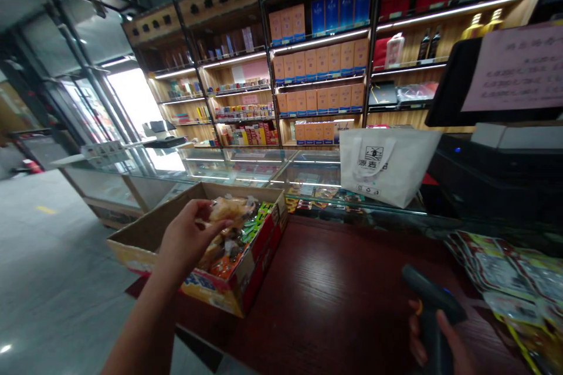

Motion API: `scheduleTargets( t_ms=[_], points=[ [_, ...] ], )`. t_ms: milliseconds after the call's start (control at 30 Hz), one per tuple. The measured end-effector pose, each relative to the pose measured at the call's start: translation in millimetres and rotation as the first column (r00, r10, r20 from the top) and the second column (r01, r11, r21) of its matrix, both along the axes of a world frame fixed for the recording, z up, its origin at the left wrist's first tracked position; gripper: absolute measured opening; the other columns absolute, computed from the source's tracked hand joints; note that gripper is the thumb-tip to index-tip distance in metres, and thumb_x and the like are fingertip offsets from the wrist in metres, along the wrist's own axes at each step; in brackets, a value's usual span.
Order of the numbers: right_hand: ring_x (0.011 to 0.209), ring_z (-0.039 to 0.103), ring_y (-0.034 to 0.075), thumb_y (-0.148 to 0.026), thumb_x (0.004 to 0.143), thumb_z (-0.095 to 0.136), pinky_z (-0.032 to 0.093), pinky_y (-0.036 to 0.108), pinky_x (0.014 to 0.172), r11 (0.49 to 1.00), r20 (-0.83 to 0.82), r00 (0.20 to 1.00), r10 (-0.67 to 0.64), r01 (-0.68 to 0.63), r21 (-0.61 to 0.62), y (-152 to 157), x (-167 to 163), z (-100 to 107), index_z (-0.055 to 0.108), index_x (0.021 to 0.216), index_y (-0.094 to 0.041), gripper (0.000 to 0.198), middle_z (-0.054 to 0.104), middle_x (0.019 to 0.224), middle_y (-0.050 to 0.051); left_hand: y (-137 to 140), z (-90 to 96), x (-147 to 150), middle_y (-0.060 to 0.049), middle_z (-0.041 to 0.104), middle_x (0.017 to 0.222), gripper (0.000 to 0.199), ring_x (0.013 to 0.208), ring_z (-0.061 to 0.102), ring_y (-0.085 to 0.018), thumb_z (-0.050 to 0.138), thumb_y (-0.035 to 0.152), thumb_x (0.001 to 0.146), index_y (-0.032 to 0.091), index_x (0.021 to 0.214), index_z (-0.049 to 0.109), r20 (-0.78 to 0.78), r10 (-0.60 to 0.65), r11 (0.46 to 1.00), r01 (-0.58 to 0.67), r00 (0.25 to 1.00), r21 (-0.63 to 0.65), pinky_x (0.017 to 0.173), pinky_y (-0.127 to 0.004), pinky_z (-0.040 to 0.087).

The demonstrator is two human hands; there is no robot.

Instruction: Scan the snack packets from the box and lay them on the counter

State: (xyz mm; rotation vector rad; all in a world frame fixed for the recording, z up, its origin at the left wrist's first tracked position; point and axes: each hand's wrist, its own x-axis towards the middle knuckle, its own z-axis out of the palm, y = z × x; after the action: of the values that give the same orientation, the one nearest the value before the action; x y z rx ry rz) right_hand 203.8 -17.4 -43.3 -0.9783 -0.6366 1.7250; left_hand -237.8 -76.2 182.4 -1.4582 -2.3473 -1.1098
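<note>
My left hand (187, 240) reaches over an open cardboard box (259, 261) on the counter's dark red top. Its fingers are closed on a clear-wrapped, pale yellow snack packet (229, 208) just above the box's contents. Below lie green snack packets (255, 224) and orange-red packets (224, 266), bunched towards the box's right side. At the lower right, my right hand (440, 337) is wrapped round the handle of a dark handheld barcode scanner (433, 299). The scanner's head is tilted towards the upper left, over the counter.
A white tote bag (387, 164) stands on the glass display case (246, 164) behind the box. Piled snack pouches (505, 269) lie to the right. A dark monitor (453, 85) with a pink paper sheet (514, 70) rises at right. Shelves with orange boxes (321, 64) line the wall.
</note>
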Motion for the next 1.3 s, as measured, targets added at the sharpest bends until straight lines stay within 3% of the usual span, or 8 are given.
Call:
scheduleTargets(
  t_ms=[67, 167, 300, 400, 533, 733, 1067, 1300],
  points=[
    [0.037, 0.056, 0.015, -0.06, 0.067, 0.084, 0.044, 0.024, 0.036, 0.992, -0.056, 0.991, -0.118, 0.12, 0.036, -6, -10, 6, 0.068, 0.098, -0.02, 0.053, 0.068, 0.06, -0.003, 4, -11.2, 45, -0.004, 0.074, 0.092, 0.057, 0.071, 0.069, -0.022, 0.078, 0.057, 0.062, 0.02, 0.102, 0.061, 0.287, -0.187, 0.981, 0.164, 0.94, 0.102, 0.063, -0.03, 0.051],
    [0.041, 0.058, 0.014, -0.062, 0.072, 0.082, 0.044, 0.022, 0.039, 0.987, -0.026, 0.991, -0.129, 0.13, 0.098, -17, -21, 18, 0.067, 0.103, -0.017, 0.057, 0.071, 0.066, -0.001, 13, -37.1, 105, -0.004, 0.076, 0.092, 0.059, 0.077, 0.071, -0.023, 0.082, 0.055, 0.06, 0.02, 0.103, 0.063, 0.647, -0.394, 0.916, 0.336, 0.652, 0.219, 0.063, -0.029, 0.055],
    [0.039, 0.055, 0.012, -0.066, 0.074, 0.078, 0.039, 0.021, 0.038, 0.979, 0.07, 0.985, -0.16, 0.15, 0.139, -37, -23, 40, 0.068, 0.106, -0.015, 0.062, 0.069, 0.066, -0.001, 27, -69.8, 151, -0.006, 0.076, 0.1, 0.056, 0.083, 0.072, -0.022, 0.087, 0.05, 0.057, 0.017, 0.099, 0.069, 0.836, -0.43, 0.879, 0.369, 0.34, 0.302, 0.067, -0.03, 0.059],
    [0.042, 0.051, 0.01, -0.065, 0.081, 0.072, 0.038, 0.021, 0.042, 0.958, 0.224, 0.95, -0.217, 0.163, 0.238, -56, -22, 59, 0.071, 0.097, -0.015, 0.053, 0.066, 0.063, -0.001, 36, -83.6, 163, -0.006, 0.075, 0.1, 0.051, 0.079, 0.071, -0.019, 0.088, 0.044, 0.058, 0.016, 0.097, 0.072, 0.882, -0.42, 0.864, 0.391, 0.212, 0.318, 0.067, -0.029, 0.06],
    [0.052, 0.055, 0.016, -0.064, 0.085, 0.067, 0.045, 0.026, 0.054, 0.922, 0.483, 0.839, -0.248, 0.052, 0.384, -76, -18, 78, 0.069, 0.076, -0.018, 0.046, 0.061, 0.055, 0.0, 44, -88.3, 171, -0.005, 0.075, 0.092, 0.051, 0.072, 0.07, -0.016, 0.09, 0.039, 0.057, 0.014, 0.098, 0.073, 0.898, -0.387, 0.864, 0.421, 0.208, 0.275, 0.067, -0.029, 0.061],
    [0.068, 0.064, 0.025, -0.052, 0.08, 0.076, 0.053, 0.033, 0.069, 0.91, 0.634, 0.731, -0.253, -0.043, 0.413, -87, -13, 98, 0.074, 0.08, -0.023, 0.029, 0.065, 0.06, 0.002, 48, -91.8, 182, -0.007, 0.077, 0.094, 0.055, 0.077, 0.071, -0.018, 0.09, 0.04, 0.06, 0.013, 0.105, 0.074, 0.885, -0.42, 0.828, 0.483, 0.199, 0.285, 0.071, -0.03, 0.061],
    [0.119, 0.062, 0.035, -0.056, 0.09, 0.064, 0.047, 0.046, 0.103, 0.903, 0.752, 0.644, -0.144, -0.225, 0.366, -90, -6, 102, 0.069, 0.127, -0.025, 0.048, 0.071, 0.128, 0.012, 52, -92.3, 188, -0.008, 0.078, 0.101, 0.054, 0.081, 0.073, -0.02, 0.091, 0.04, 0.06, 0.015, 0.105, 0.075, 0.881, -0.433, 0.816, 0.498, 0.19, 0.294, 0.075, -0.031, 0.061],
    [0.117, 0.062, 0.034, -0.062, 0.093, 0.055, 0.047, 0.047, 0.104, 0.895, 0.814, 0.572, -0.099, -0.306, 0.324, -85, -2, 98, 0.065, 0.127, -0.017, 0.057, 0.069, 0.126, 0.017, 51, -88.6, 193, -0.009, 0.078, 0.103, 0.056, 0.08, 0.073, -0.021, 0.091, 0.041, 0.06, 0.015, 0.107, 0.074, 0.886, -0.423, 0.822, 0.492, 0.192, 0.286, 0.073, -0.032, 0.061]
  ],
)
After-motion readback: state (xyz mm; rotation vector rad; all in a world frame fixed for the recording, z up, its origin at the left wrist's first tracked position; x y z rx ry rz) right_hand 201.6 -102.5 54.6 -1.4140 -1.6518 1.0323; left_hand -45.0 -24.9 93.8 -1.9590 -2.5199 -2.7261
